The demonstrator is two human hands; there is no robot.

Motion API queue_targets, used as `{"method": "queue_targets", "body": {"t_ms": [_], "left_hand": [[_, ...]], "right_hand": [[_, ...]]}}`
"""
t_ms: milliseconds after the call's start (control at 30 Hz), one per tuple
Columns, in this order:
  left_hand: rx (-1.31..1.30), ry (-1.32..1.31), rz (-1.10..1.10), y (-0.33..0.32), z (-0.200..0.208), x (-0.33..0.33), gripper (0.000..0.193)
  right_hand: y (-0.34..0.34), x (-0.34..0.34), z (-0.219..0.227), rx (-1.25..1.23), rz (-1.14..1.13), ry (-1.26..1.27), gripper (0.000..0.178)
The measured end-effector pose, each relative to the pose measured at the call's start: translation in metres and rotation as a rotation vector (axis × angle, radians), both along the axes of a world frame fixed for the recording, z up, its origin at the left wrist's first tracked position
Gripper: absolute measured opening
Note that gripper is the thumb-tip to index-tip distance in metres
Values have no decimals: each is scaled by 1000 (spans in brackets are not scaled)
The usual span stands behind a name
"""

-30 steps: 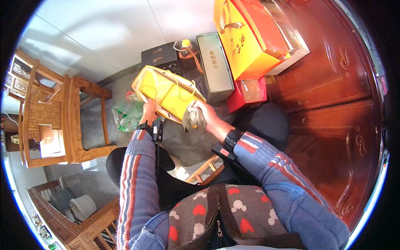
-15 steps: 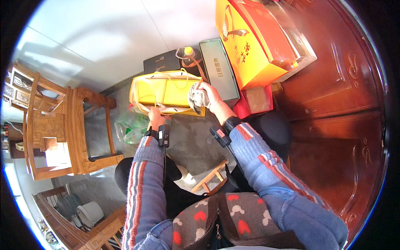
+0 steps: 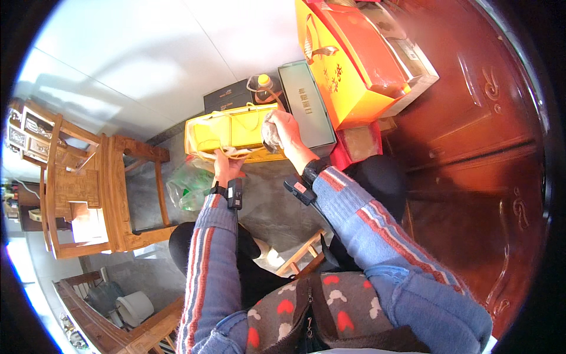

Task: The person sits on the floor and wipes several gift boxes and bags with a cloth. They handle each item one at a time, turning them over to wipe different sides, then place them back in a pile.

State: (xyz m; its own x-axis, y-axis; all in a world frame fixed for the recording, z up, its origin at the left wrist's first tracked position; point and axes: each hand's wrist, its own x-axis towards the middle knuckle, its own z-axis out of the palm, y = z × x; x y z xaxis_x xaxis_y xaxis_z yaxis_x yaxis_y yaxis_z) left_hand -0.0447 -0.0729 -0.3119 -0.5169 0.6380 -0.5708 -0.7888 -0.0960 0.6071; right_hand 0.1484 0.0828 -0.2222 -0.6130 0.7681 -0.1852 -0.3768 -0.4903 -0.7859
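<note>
A yellow gift bag [image 3: 215,131] with cord handles stands on the floor ahead of me. My left hand [image 3: 226,167] is closed on its near rim, by the near cord handle. A crumpled grey cloth [image 3: 270,135] is bunched in my right hand [image 3: 288,133], against the right end of the bag. The fingers of that hand are wrapped round the cloth and partly hidden. Yellow surfaces show inside the bag; what they belong to is hard to make out.
Behind the bag are black boxes [image 3: 227,96], a yellow-capped bottle [image 3: 265,88] and a grey-green box [image 3: 303,100]. An orange gift bag [image 3: 339,71] stands right, beside a red-brown wooden cabinet [image 3: 471,159]. A clear plastic bag [image 3: 188,186] and a wooden chair [image 3: 112,194] are left.
The cloth in my right hand has shifted slightly left along the bag's right end. My left hand keeps its hold on the near rim, and the bag's opening looks narrower.
</note>
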Motion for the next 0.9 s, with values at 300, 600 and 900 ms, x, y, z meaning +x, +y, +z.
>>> {"method": "queue_targets", "body": {"t_ms": [300,600,900], "left_hand": [[245,30,-593,0,151,150,65],[130,159,-439,2,147,159,44],[223,375,-330,105,162,215,43]], "right_hand": [[-52,49,78,-117,-122,-222,22],[-65,139,92,292,87,-525,62],[30,186,96,279,-912,-152,58]]}}
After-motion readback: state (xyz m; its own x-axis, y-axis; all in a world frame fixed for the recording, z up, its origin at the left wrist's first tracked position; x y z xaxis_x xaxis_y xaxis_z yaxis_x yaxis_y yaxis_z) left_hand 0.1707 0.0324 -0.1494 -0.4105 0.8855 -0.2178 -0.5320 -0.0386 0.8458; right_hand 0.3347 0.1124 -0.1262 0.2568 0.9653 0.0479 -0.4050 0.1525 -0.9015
